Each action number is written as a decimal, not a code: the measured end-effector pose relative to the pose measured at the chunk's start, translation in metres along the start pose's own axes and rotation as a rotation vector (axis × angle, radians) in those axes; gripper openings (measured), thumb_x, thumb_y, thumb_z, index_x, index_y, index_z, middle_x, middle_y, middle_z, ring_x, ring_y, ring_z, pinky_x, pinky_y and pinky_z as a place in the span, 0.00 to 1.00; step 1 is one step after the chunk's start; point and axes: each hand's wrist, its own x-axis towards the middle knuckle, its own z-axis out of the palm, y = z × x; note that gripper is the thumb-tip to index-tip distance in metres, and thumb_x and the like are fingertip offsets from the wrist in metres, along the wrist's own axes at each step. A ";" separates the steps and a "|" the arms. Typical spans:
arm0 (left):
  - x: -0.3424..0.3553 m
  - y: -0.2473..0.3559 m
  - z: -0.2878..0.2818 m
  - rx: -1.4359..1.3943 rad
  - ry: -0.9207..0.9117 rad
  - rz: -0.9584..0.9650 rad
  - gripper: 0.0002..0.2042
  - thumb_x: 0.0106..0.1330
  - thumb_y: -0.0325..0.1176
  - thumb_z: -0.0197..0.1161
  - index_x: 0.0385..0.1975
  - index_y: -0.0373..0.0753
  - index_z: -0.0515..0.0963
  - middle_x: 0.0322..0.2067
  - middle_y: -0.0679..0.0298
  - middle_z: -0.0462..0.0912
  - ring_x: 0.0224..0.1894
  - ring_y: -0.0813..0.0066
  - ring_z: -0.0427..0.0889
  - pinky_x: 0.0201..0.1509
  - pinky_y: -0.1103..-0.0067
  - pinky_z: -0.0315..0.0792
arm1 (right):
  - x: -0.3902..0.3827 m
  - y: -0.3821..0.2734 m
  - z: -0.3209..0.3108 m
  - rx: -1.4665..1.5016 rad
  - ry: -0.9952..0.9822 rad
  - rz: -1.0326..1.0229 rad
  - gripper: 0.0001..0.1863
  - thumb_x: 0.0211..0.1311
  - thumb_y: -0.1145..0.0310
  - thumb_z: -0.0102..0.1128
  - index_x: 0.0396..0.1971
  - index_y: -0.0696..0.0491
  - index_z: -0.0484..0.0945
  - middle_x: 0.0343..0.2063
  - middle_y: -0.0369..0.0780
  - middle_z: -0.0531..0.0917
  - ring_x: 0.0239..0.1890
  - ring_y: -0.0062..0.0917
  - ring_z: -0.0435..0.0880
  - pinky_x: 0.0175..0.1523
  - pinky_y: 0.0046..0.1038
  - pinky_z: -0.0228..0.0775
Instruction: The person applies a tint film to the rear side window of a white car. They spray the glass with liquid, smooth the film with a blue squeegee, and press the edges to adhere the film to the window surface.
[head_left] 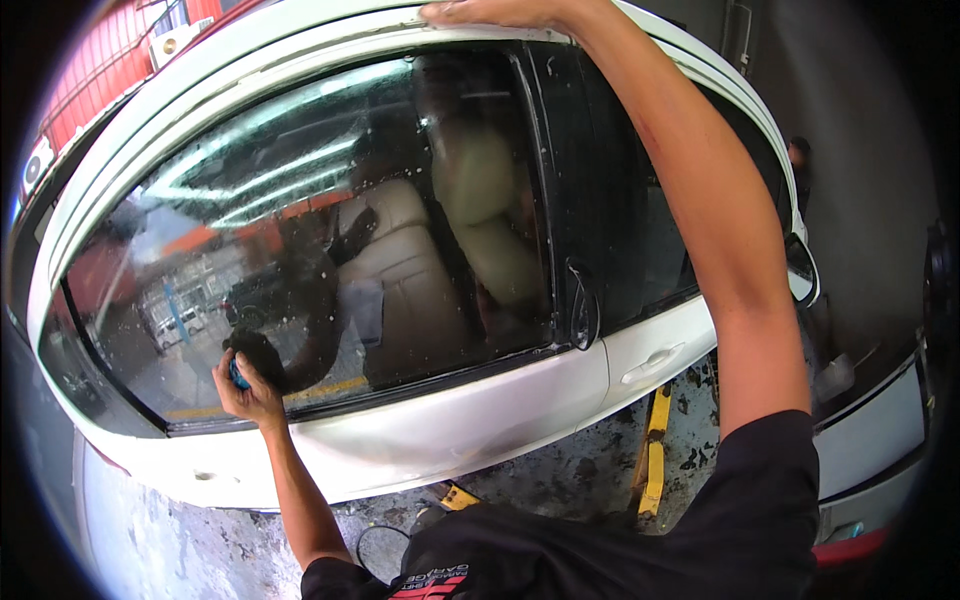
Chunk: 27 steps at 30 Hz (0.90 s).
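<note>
My left hand [250,390] is closed around a small blue piece [238,372] and presses it to the rear side window [300,250] of a white car, low on the left part of the pane. Most of the piece is covered by my fingers, so its kind does not show. The glass carries small pale specks and drops, and it reflects my arm and bright lights. High above, my right hand [495,13] lies flat with its fingers stretched along the car's white roof edge [350,42]. My right arm crosses in front of the front door.
A black vertical handle [582,305] sits on the pillar beside the window. The front door handle [650,366] and side mirror [800,270] are to the right. Below the car, yellow metal lift arms [655,450] stand over the stained floor. Another silver-grey vehicle [875,445] is at the right.
</note>
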 end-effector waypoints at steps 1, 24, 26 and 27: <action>0.001 0.000 0.005 0.006 0.008 0.028 0.08 0.74 0.28 0.63 0.43 0.28 0.81 0.34 0.55 0.81 0.35 0.65 0.81 0.41 0.74 0.74 | 0.004 0.012 0.004 0.034 0.049 -0.092 0.54 0.60 0.37 0.67 0.78 0.49 0.53 0.77 0.53 0.56 0.80 0.54 0.46 0.81 0.46 0.45; -0.001 -0.016 -0.005 -0.137 -0.041 0.106 0.10 0.70 0.28 0.66 0.46 0.30 0.80 0.31 0.52 0.80 0.27 0.59 0.78 0.31 0.72 0.72 | -0.034 -0.047 0.080 -0.337 0.773 -0.105 0.05 0.70 0.67 0.59 0.39 0.52 0.79 0.39 0.39 0.80 0.45 0.35 0.79 0.54 0.42 0.62; -0.002 -0.019 -0.008 -0.159 -0.087 0.086 0.10 0.70 0.28 0.66 0.46 0.30 0.80 0.30 0.52 0.80 0.26 0.60 0.78 0.29 0.72 0.72 | -0.035 -0.050 0.081 -0.259 0.769 -0.052 0.06 0.71 0.66 0.58 0.40 0.52 0.79 0.40 0.39 0.80 0.46 0.36 0.79 0.55 0.42 0.62; -0.002 -0.019 -0.009 -0.170 -0.111 0.075 0.10 0.70 0.28 0.66 0.46 0.30 0.80 0.30 0.52 0.80 0.26 0.60 0.78 0.29 0.72 0.71 | -0.036 -0.050 0.081 -0.235 0.766 -0.031 0.06 0.71 0.65 0.58 0.40 0.52 0.78 0.40 0.39 0.80 0.46 0.37 0.79 0.55 0.43 0.62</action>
